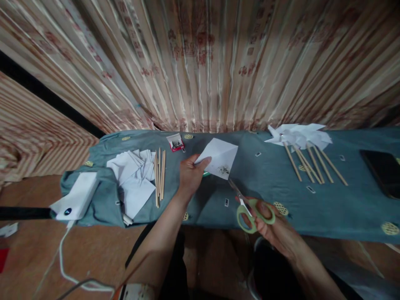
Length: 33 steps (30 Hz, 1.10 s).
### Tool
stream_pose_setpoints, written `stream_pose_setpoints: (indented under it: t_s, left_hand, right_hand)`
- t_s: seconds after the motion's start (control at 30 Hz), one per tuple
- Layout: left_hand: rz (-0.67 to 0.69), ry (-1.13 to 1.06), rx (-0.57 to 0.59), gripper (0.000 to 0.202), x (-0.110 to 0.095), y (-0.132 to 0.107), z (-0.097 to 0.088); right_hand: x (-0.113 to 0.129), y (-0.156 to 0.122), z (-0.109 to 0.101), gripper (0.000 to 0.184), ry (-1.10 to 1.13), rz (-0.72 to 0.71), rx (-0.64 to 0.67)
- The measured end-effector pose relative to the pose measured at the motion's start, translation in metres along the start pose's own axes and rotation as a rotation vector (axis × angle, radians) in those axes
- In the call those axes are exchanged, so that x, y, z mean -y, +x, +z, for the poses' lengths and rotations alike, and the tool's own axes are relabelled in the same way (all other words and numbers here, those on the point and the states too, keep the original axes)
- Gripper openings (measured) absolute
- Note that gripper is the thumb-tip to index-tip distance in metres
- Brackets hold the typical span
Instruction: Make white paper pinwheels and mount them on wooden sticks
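Note:
My left hand (190,175) pinches the left corner of a white paper square (220,158) and holds it just above the blue-green cloth (337,208). My right hand (275,227) has its fingers through the green handles of a pair of scissors (250,208). The blades point up and left, and their tips sit just below the paper's lower edge. A pile of white paper pieces (133,175) lies to the left, beside a row of wooden sticks (159,175).
Finished white paper pinwheels on sticks (300,141) lie at the far right. A dark phone (379,171) rests at the right edge. A white power bank (76,196) with a cable sits at the left end. A small red-and-white box (176,142) lies near the curtain (203,62).

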<state>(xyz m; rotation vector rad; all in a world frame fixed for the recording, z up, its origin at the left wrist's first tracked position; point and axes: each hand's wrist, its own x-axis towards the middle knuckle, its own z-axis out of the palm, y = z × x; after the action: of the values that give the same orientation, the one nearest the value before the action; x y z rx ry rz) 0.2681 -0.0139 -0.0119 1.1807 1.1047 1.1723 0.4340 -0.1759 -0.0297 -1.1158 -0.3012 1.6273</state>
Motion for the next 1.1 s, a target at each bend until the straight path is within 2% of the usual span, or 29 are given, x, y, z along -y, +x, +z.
stream_pose_setpoints:
  t_s: [0.1,0.27,0.47,0.6,0.77,0.97,1.1]
  left_hand:
    - [0.016,0.035,0.003,0.019,0.002,0.001,0.0]
    - [0.027,0.044,0.003,0.019,0.004,0.002,0.001]
    - [0.003,0.002,0.021,0.021,0.003,-0.001,0.002]
    - [-0.008,-0.003,0.004,0.021,0.002,-0.003,0.001]
    - [-0.008,-0.011,-0.008,0.02,0.0,-0.003,0.0]
    - [-0.022,0.005,-0.046,0.021,0.001,-0.001,-0.003]
    - [-0.015,0.022,-0.051,0.019,0.002,0.0,-0.006]
  right_hand:
    - [-0.003,0.0,0.0,0.037,0.048,0.062,-0.004]
    - [-0.004,0.005,-0.001,0.034,0.155,0.153,0.024]
    - [-0.013,0.01,0.005,0.026,0.383,0.123,0.012]
    - [-0.016,0.01,0.006,0.027,0.451,0.192,-0.011]
    - [-0.01,0.006,0.004,0.033,0.513,0.264,0.04]
    - [-0.007,0.004,0.011,0.026,0.533,0.19,0.017]
    - [-0.004,0.001,0.016,0.032,0.447,0.138,0.023]
